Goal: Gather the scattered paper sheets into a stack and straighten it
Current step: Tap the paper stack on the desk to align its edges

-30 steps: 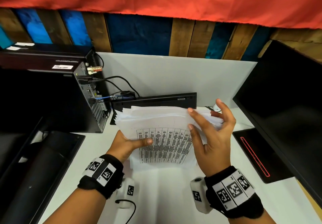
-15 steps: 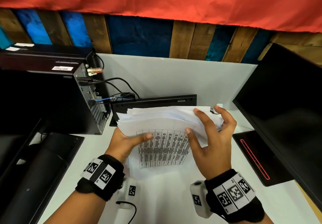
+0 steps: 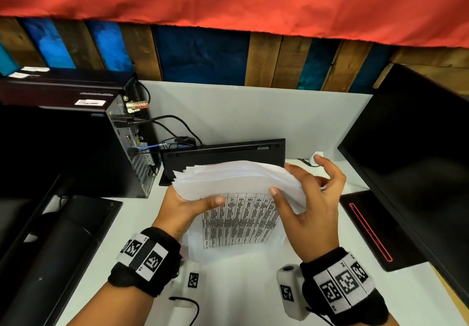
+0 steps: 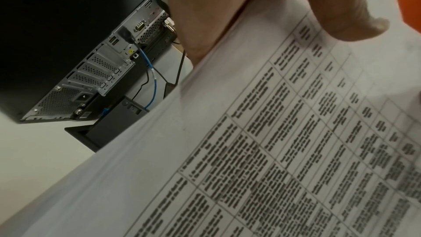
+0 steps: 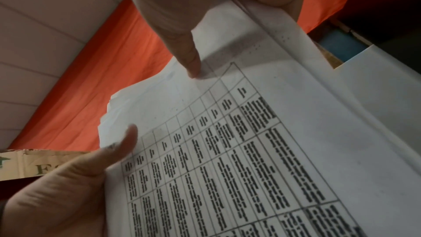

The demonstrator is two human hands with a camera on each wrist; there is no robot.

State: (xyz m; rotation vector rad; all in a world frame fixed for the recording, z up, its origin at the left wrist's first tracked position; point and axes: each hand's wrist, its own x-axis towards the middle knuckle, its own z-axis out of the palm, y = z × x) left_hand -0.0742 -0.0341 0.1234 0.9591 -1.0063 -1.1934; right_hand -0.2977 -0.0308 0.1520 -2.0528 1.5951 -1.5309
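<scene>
White paper sheets point(image 3: 236, 181), gathered into one loose sheaf, held upright just above the tabletop point(image 3: 241, 287), between the two sets of fingers. Left hand point(image 3: 187, 211) pinching the left edge, thumb flat across the printed table on the front sheet, other fingers hidden behind. Right hand point(image 3: 312, 214) on the right edge, thumb pressed to the front sheet, fingers point(image 3: 327, 170) curled loosely over the top corner, grip only partial. Top edges fanned and uneven towards the left fingers, so probably the straightening step, gathering done. Next move likely calls for a looser hold, lower edge tapped on the tabletop, sides squared between both palms. Against the frame a second ago: right fingers then spread and clear of the top edge, now curled down on it; sheaf slightly more upright.
</scene>
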